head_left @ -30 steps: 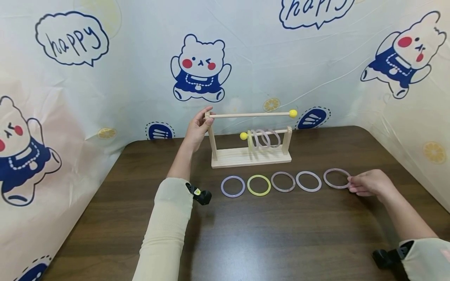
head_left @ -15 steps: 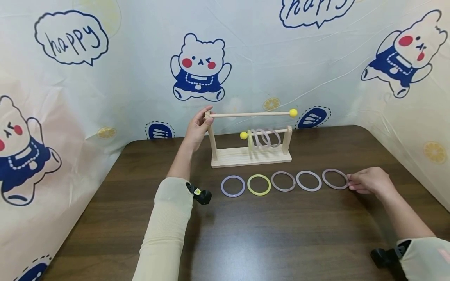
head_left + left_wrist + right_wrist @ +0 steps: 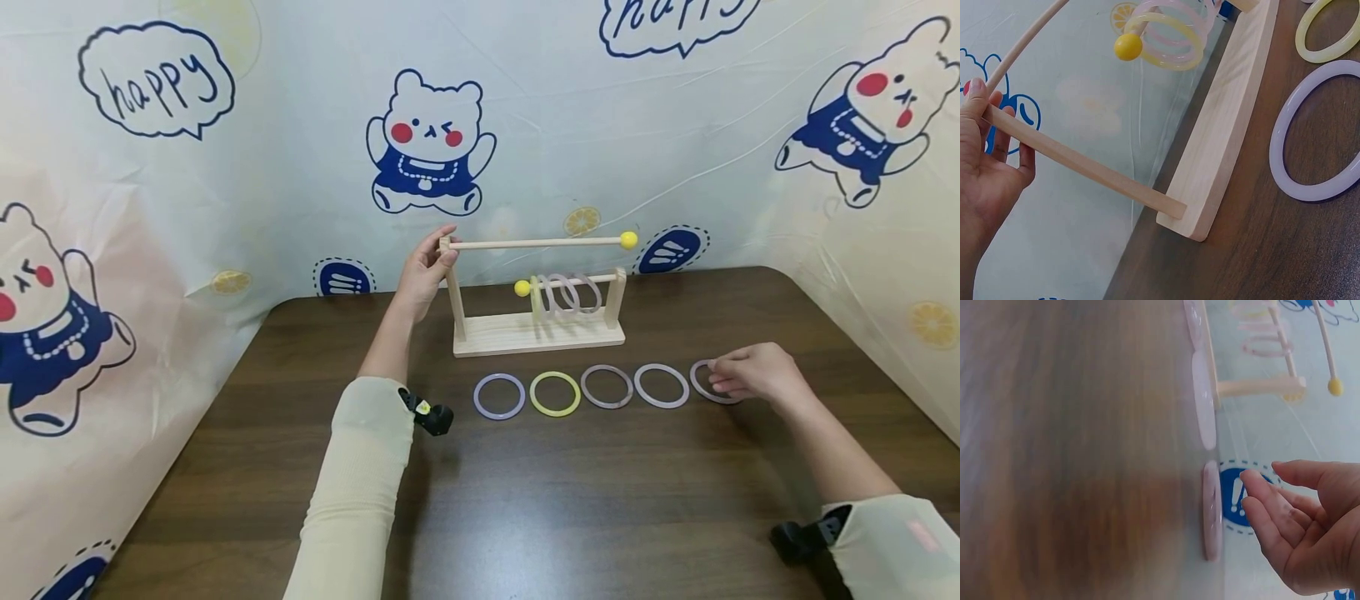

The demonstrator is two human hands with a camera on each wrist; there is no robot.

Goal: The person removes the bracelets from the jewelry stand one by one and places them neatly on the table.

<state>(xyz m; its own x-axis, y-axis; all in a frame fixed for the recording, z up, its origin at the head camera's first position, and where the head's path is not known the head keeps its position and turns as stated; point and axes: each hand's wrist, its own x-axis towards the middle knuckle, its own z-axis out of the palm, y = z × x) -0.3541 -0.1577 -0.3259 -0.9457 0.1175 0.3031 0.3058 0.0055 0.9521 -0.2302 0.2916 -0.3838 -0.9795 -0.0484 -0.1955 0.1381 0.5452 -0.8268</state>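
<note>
My left hand (image 3: 423,275) grips the top of the left post of a wooden ring rack (image 3: 540,336), thumb in front. The rack's upper rod (image 3: 540,244) carries no rings. On its lower rod hang several rings, with a yellow-green ring (image 3: 535,304) nearest the ball end. My right hand (image 3: 757,375) is over the rightmost pale purple ring (image 3: 1212,512), hiding part of it in the head view. The right wrist view shows its fingers loosely bent and parted from the thumb, apart from that ring, with nothing between them.
Left of that ring, a whitish ring (image 3: 660,406), a greyish-purple ring (image 3: 606,406), a yellow ring (image 3: 555,414) and a blue-purple ring (image 3: 499,417) lie in a row before the rack. A printed cloth (image 3: 300,167) hangs behind the brown table (image 3: 570,517).
My right hand has let go of the rightmost ring's right edge and moved left over it. Earlier that ring shifted slightly. My left hand stays on the rack.
</note>
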